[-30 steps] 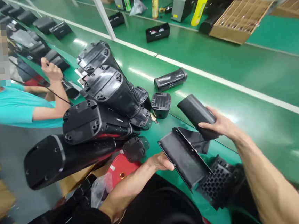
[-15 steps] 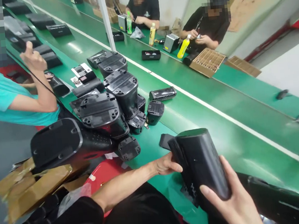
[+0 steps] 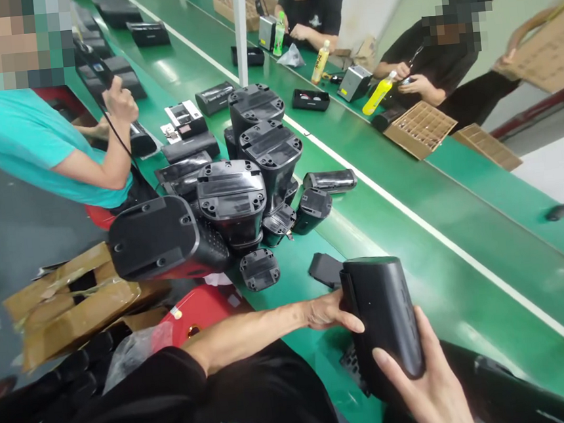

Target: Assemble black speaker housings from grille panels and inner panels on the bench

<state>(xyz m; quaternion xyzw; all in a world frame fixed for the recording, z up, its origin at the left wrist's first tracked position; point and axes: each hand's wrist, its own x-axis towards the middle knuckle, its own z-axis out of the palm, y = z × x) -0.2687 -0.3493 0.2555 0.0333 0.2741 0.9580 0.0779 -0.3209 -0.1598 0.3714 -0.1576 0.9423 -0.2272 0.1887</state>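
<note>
A black rounded plastic housing [image 3: 383,321], shaped like a portable speaker shell, stands upright between my hands. My left hand [image 3: 330,312] grips its left side, and my right hand [image 3: 420,384] cups its lower right side. Just beyond it, a flat black plastic panel [image 3: 325,269] lies on the green conveyor belt [image 3: 446,276]. A dark perforated grille [image 3: 352,370] shows partly behind the housing. To the left stands a heap of similar black speaker housings [image 3: 231,196], some on end.
A co-worker in a teal shirt [image 3: 43,140] stands at the left of the belt. Two more people work across it among bottles, black units and a cardboard divider tray [image 3: 420,130]. Cardboard [image 3: 73,305] and a red object [image 3: 196,311] sit near my left arm.
The housing has turned upright in my hands and moved slightly right in view. My view has swung left and higher, and the co-workers across the belt show more fully.
</note>
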